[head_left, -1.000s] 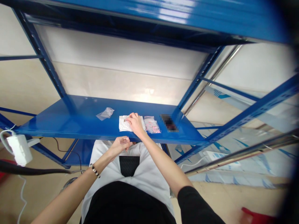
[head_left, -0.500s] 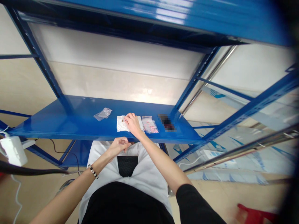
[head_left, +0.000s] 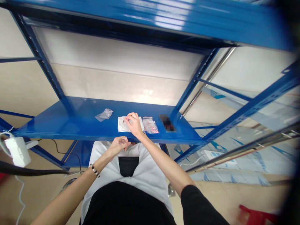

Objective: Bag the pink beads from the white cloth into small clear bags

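On the blue shelf [head_left: 77,122] lies a white sheet or flat packet [head_left: 122,126], its material unclear, with a few tiny items on it. My right hand [head_left: 135,123] is over this sheet, thumb and fingertips drawn together in a pinch; what sits between them is too small to name. My left hand [head_left: 120,143] is in front of the shelf edge, above my lap, with its fingers curled in. Whatever it may hold is hidden. Just right of the sheet is a clear zip bag [head_left: 150,125] of small pink pieces.
A crumpled clear plastic bag [head_left: 104,115] lies to the left on the shelf. A dark, blurred-out object [head_left: 167,123] is at the right. Another blue shelf [head_left: 140,15] hangs overhead. A white plug box [head_left: 18,151] with cables hangs at the left, and a red stool [head_left: 256,215] stands lower right.
My right hand has lifted slightly and its fingers have drawn into a pinch over the sheet. My left hand stays nearly in place. The view has shifted a little.
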The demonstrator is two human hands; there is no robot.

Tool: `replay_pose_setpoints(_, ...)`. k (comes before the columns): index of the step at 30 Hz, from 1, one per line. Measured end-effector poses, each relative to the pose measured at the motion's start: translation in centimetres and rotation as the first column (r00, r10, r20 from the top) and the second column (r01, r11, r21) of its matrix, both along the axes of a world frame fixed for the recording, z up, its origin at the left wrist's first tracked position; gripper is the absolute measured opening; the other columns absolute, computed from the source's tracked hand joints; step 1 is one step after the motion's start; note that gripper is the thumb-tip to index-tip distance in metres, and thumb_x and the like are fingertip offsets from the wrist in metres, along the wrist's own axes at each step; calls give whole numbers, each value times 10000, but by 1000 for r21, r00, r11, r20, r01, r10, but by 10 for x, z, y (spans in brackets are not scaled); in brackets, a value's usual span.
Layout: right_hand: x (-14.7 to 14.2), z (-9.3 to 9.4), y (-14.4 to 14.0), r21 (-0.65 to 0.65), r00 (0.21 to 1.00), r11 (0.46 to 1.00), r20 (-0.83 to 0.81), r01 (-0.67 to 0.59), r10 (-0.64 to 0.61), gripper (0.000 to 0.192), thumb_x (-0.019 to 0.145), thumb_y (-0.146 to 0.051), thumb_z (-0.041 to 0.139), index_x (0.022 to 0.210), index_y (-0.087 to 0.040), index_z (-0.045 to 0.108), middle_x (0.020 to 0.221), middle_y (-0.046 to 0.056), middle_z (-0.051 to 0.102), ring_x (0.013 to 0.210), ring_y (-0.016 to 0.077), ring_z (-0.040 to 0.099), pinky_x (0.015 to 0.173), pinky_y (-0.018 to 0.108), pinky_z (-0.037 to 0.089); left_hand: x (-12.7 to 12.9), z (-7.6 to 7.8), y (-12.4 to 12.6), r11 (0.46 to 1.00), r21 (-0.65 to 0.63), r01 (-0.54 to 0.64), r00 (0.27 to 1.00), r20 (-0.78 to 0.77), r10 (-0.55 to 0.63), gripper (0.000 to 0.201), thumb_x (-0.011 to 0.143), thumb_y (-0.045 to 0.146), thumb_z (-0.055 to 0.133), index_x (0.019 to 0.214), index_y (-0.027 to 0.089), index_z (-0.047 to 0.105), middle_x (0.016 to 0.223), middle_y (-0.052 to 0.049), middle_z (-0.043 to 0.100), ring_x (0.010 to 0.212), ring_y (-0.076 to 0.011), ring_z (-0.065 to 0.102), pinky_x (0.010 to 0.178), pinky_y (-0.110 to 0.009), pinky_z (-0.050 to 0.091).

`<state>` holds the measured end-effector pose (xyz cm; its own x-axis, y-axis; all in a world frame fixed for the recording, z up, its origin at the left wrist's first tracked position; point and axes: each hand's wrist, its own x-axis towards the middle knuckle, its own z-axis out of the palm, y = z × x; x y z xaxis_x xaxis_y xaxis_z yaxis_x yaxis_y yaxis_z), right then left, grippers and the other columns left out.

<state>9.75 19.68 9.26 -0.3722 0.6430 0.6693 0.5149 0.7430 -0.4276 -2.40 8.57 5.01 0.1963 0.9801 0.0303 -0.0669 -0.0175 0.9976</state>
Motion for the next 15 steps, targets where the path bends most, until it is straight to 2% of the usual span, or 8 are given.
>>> replay_pose_setpoints(4,3,11,-42,-77,986,992,-139,-98,87,138,912,-321,581,896,-232,685,1018,44,608,1030,196,534,940,360,416,-3,-1,0,1000,21,-20,1000,-5,20,320,758,381,712,646,170,500,505,33,531,479,-91,461,564,-235,372)
replay_pose_setpoints(8,13,10,-72,-169,972,964,-150,-207,183,115,893,-313,609,872,-251,704,1005,39,619,1030,195,552,938,362,437,-2,1,-2,1000,8,-25,1000,-6,25,305,755,385,713,663,149,542,538,24,530,494,-93,461,538,-232,354)
replay_pose_setpoints(11,18,10,-78,-205,970,953,-136,-225,200,112,886,-305,616,852,-257,711,1001,44,626,1034,207,561,945,378,443,-1,2,-2,999,15,-31,1000,6,31,308,753,379,718,658,146,540,536,24,532,502,-92,459,536,-230,353)
replay_pose_setpoints(15,21,9,-70,-182,969,957,-147,-225,200,131,903,-303,590,856,-247,699,988,45,636,1015,204,570,931,373,449,-4,3,-1,999,39,-35,999,23,34,304,767,362,708,652,157,515,537,29,539,504,-87,467,559,-230,364)
